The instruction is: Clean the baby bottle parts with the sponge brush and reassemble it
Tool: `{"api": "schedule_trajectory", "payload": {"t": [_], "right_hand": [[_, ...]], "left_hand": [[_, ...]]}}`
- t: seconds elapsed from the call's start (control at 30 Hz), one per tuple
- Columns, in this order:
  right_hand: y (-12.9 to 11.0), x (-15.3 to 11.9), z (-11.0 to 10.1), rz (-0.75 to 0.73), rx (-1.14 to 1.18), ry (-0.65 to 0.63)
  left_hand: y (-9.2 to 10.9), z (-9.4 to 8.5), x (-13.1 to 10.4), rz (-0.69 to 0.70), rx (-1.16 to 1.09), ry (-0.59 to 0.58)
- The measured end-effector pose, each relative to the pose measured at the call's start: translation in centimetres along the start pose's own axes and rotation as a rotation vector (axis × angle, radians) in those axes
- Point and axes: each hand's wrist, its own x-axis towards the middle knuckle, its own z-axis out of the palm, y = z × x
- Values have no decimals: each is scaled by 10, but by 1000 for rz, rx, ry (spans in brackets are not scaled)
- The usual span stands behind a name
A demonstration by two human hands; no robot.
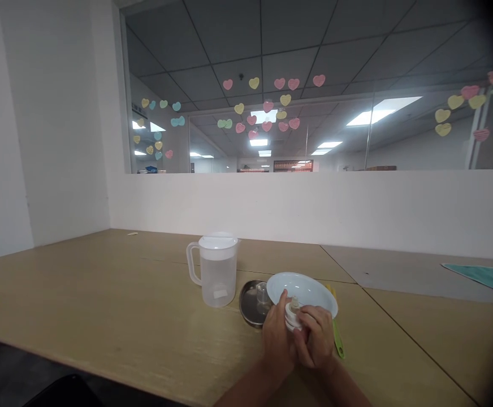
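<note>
Both hands are together in front of a pale blue bowl [299,285] on the table. Between them is a baby bottle [292,317], of which a white screw collar and a clear teat show; whatever lies below the collar is hidden by my hands. My left hand [277,336] closes round it from the left, its thumb or a finger pointing up along the side. From the right, my right hand [318,333] grips the collar with bent fingers. Just left of the bowl, a clear cap [262,294] stands in a dark metal tray [250,308].
A translucent lidded pitcher [218,274] stands left of the tray. Partly behind the bowl and right hand lies a brush with a green handle [338,339] and yellow part. A teal cloth [484,277] lies far right. A white wall with a window [314,206] rises behind the table.
</note>
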Motion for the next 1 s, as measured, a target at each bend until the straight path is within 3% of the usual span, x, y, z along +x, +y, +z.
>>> {"api": "schedule_trajectory", "payload": {"t": [0.2,0.33,0.57,1.0], "right_hand": [[2,-3,0,-24,32,-46],[1,-3,1,-38,57,-41],[4,-8,5,219,65,55],[9,-13,7,426,12,-103]], "left_hand": [[3,1,-3,-10,44,104],[6,-2,1,-19,-9,92],[7,-8,0,24,-60,-15],[4,-4,0,-34,-10,-18]]}}
